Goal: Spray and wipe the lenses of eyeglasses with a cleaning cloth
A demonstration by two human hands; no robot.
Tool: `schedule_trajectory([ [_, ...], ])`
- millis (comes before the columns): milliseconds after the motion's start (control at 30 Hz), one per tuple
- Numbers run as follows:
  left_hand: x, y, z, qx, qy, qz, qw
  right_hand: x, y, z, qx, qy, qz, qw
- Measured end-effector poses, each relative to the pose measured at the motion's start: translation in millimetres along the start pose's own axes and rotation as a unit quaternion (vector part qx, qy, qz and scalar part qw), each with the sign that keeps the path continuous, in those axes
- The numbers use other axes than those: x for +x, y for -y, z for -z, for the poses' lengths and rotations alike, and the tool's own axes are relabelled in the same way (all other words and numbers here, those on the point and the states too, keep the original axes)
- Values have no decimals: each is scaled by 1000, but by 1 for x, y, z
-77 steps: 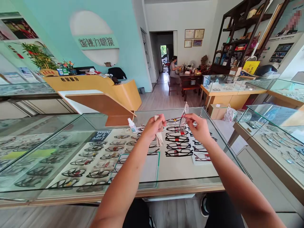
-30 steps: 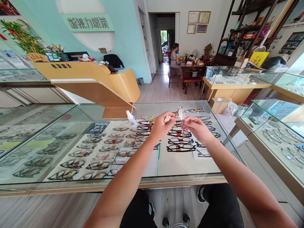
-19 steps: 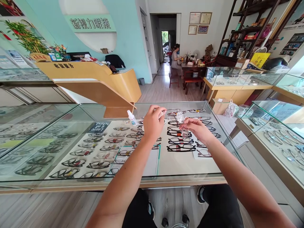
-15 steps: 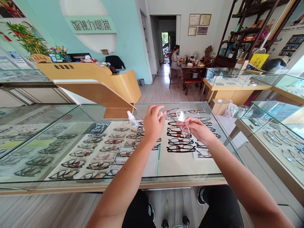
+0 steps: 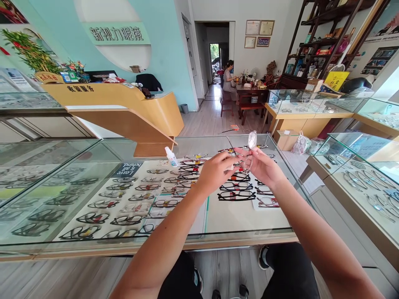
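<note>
My right hand (image 5: 264,167) pinches a pair of eyeglasses (image 5: 252,140) above the glass counter. The glasses are tilted, one clear lens above the other, with the temples pointing away to the left. Close against the lower lens is my left hand (image 5: 216,171), its fingers curled. A small pale piece shows between those fingers, too small to name. Beneath both hands, rows of folded eyeglasses (image 5: 237,195) lie in the display case (image 5: 249,218), several with red tags. Left of my left hand, a small white bottle (image 5: 171,157) with a blue label stands on the glass.
A dark sign (image 5: 128,170) lies among the frames on the left. Beyond the case is a wooden reception desk (image 5: 168,116). More glass cases (image 5: 358,166) stand to the right. A person (image 5: 229,77) sits at a table at the back.
My left hand has moved right and down, up to the eyeglasses. My right hand has turned the glasses and raised them slightly, with the upper lens now higher and farther right.
</note>
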State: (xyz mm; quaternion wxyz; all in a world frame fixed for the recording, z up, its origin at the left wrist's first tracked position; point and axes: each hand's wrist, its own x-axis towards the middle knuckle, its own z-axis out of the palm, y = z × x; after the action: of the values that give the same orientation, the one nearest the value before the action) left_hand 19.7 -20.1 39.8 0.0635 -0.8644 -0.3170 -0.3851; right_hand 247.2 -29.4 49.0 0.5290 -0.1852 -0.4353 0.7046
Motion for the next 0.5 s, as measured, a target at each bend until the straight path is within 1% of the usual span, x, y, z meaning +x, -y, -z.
schedule_trajectory([
  [133,0,3,1,2,-13,29,999,0,0,0,1,-1,10,1000],
  [267,0,4,3,-18,-11,71,997,0,3,1,7,-25,27,999],
  [433,3,-3,6,-103,0,122,987,0,7,1,-18,-58,40,997],
  [500,5,-3,8,-162,0,166,973,-1,10,2,-29,-68,49,996],
])
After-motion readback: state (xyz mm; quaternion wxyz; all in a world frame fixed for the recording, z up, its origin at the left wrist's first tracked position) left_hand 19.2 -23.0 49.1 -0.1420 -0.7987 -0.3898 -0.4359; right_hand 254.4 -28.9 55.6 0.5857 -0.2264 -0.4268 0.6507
